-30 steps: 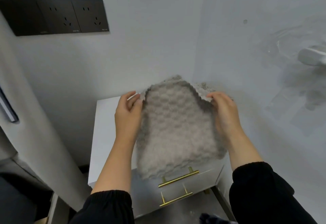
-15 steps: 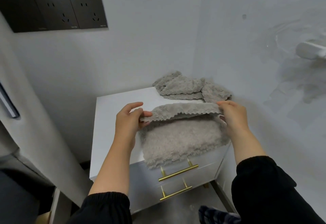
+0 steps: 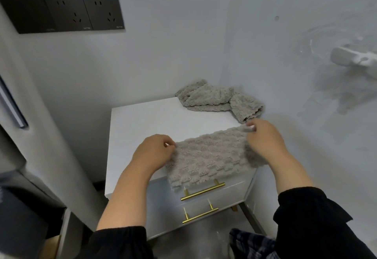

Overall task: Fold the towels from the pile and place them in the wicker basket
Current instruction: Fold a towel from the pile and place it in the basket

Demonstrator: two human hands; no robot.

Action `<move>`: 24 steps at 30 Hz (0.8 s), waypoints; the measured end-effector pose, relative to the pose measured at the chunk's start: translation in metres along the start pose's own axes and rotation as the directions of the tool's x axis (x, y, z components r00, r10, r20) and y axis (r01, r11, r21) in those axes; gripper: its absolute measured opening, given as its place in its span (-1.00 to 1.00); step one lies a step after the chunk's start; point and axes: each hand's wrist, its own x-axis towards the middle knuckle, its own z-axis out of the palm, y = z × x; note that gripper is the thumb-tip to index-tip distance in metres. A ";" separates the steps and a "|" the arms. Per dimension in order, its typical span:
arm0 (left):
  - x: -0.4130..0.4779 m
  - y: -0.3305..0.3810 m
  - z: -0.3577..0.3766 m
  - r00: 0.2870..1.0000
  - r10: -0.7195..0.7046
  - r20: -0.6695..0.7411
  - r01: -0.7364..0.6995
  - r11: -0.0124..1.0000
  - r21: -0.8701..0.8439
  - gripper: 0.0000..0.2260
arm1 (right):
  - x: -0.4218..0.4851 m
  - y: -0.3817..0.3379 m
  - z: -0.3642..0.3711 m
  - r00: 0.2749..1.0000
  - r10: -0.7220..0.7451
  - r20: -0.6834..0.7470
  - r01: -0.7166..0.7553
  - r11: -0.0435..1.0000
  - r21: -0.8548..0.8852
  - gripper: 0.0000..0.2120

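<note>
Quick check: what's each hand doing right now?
Left hand: fingers pinch the grey towel at its left corner.
Right hand: pinches the same towel's right corner.

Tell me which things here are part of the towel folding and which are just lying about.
Job: folded towel, its far corners pinched by the left hand and right hand; towel pile in the back corner.
Lying about: white cabinet, wall sockets, brass drawer handles. No wicker basket in view.

White nightstand (image 3: pixel 142 124), black wall sockets (image 3: pixel 81 11)
</note>
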 end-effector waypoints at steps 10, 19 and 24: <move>0.017 0.011 0.034 0.964 -0.089 0.250 -0.034 0.892 0.450 -0.52 | -0.004 -0.025 0.032 0.878 -0.246 0.411 0.276 0.961 -0.014 -0.67; 0.054 -0.020 0.043 0.997 -0.061 0.048 0.040 0.935 0.354 -0.51 | 0.000 -0.033 0.066 0.866 -0.310 0.392 0.383 0.915 -0.123 -0.52; 0.055 -0.028 0.036 0.966 -0.034 -0.255 0.118 0.940 0.320 -0.56 | 0.000 -0.034 0.069 0.920 -0.312 0.237 0.301 0.950 0.079 -0.53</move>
